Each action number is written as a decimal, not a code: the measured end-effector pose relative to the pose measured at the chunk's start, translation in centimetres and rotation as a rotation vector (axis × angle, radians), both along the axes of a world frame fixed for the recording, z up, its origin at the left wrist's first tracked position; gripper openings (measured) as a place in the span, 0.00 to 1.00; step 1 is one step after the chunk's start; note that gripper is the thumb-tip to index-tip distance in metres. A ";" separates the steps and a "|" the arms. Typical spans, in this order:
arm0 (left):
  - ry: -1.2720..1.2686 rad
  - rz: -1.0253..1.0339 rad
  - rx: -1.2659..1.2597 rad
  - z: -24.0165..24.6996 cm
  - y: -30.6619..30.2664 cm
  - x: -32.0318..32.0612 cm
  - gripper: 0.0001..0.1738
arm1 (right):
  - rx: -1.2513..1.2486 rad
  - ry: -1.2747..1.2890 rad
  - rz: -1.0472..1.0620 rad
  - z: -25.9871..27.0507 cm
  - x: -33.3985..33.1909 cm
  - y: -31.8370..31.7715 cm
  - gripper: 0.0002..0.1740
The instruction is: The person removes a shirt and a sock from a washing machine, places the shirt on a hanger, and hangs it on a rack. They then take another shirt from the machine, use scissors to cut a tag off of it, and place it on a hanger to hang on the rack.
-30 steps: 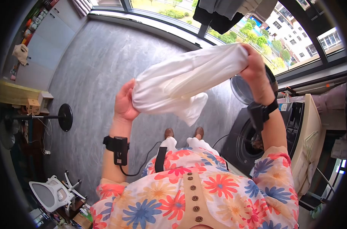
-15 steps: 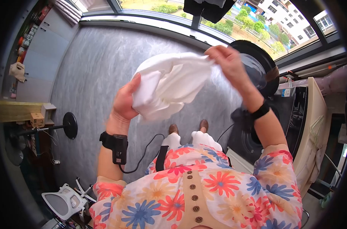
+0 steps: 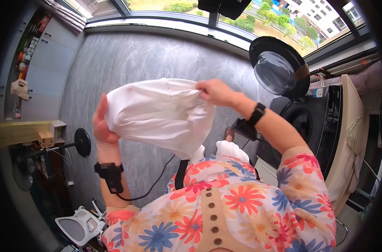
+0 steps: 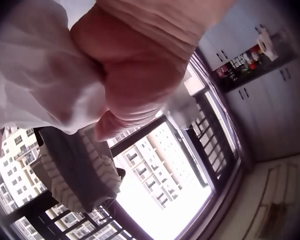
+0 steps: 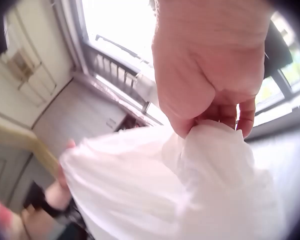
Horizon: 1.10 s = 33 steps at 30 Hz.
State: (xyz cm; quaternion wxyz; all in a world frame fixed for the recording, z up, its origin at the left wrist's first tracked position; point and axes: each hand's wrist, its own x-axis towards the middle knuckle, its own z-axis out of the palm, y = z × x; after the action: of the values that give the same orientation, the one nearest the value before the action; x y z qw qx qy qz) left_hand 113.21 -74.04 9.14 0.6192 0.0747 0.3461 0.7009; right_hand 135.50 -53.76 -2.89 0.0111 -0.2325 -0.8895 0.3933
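A white cloth (image 3: pixel 157 113) is stretched between both hands in the head view, its lower edge hanging above the lap. At its left end, the left hand (image 3: pixel 106 131) holds the cloth with the thumb pointing up outside; its other fingers are hidden by the fabric. The right hand (image 3: pixel 216 92) pinches gathered fabric at the upper right. In the right wrist view, thumb and fingers of the right hand (image 5: pixel 210 75) grip a bunched fold of the cloth (image 5: pixel 140 185). The left wrist view has the left palm (image 4: pixel 135 65) against the cloth (image 4: pixel 45 75).
A black front-loading washer (image 3: pixel 298 119) stands at the right, its round door (image 3: pixel 275 73) swung open. Windows run along the far side. On the left are a cabinet (image 3: pixel 46 63), a black round stand base (image 3: pixel 82 143) and a white chair (image 3: pixel 79 227).
Both hands have moved left and the right one is lower, carrying the cloth with them. The cloth bunched, then spread wide again. The view has shifted so the washer door shows fully.
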 end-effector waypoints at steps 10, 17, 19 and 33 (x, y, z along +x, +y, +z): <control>1.669 0.294 -0.332 -5.9 2.2 -0.4 0.10 | -1.258 0.376 -0.131 7.9 1.3 1.8 0.11; 0.947 -0.108 0.025 -9.3 8.4 10.1 0.13 | -1.322 0.450 -0.140 11.1 0.7 0.6 0.11; 0.764 0.005 0.103 -10.2 10.5 10.8 0.14 | -1.346 0.451 -0.111 11.3 1.2 0.5 0.12; 1.447 -0.829 -0.378 -13.4 8.1 9.5 0.13 | -0.993 0.668 -0.425 12.9 9.1 6.0 0.11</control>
State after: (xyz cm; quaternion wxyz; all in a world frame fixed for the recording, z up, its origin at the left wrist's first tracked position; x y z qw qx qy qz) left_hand 122.72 -65.96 -4.28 0.4542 0.5199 0.7120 0.1283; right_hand 144.65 -47.76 10.03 0.2568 -0.2460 -0.4842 0.7994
